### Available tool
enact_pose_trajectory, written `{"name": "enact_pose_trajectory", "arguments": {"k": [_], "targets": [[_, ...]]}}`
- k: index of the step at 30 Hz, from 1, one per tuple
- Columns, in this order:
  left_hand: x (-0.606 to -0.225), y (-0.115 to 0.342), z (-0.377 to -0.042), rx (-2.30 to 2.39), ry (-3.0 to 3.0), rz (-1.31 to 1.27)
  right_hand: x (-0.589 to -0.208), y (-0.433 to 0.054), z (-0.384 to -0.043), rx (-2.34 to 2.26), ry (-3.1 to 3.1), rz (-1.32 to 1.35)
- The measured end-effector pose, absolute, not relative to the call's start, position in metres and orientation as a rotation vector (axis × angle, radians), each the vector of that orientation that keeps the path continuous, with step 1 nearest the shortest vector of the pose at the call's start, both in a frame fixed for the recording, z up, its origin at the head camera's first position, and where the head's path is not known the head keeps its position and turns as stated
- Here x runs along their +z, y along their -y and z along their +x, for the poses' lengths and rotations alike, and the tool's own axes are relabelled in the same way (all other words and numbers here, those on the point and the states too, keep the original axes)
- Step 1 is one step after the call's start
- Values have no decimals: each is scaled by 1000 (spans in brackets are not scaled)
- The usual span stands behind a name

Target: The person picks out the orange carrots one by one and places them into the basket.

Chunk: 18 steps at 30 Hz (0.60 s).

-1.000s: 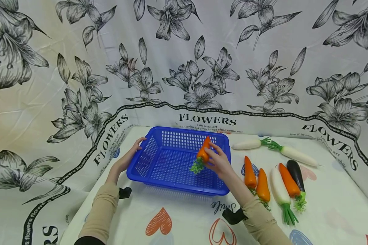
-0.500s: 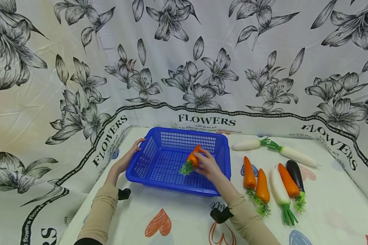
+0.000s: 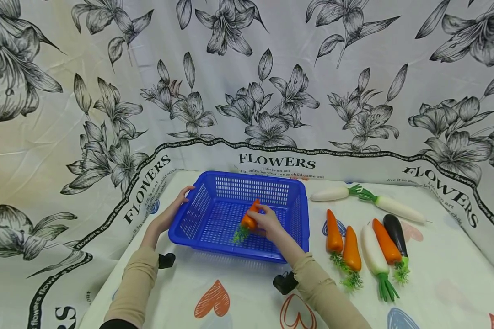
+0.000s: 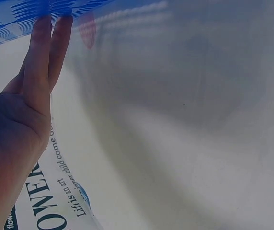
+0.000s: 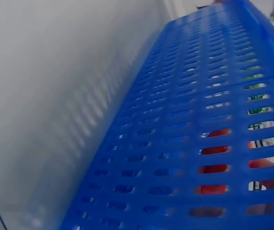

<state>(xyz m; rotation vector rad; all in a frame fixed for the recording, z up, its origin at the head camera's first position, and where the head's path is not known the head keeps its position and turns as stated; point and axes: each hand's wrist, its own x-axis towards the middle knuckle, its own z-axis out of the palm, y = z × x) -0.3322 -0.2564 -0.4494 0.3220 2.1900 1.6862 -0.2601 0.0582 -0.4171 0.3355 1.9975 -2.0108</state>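
My right hand pinches an orange carrot inside the blue plastic basket. The carrot's leafy green top points toward the basket's front left, low over the mesh floor. At the far left, my left hand holds the basket by its rim. From below, the left wrist view shows two fingers of that hand reaching up to the mesh wall; its thumb is hidden there. In the right wrist view, the basket wall covers the hand, and orange-red shows through its slots.
Right of the basket lie two carrots, a white radish, another carrot and a dark eggplant. Two more white radishes lie behind them. A flower-printed curtain hangs at the back.
My right hand has carried the carrot left and lower, from the basket's right side toward its middle. The left hand keeps its place on the rim.
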Motion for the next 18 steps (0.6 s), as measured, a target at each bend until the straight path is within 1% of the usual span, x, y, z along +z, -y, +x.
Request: {"name": "enact_pose_trajectory", "arguments": {"k": [18], "targets": [[-449,256,-331,1714,-2164,332,-427,-51,-258,-1818,-2128,364]]}}
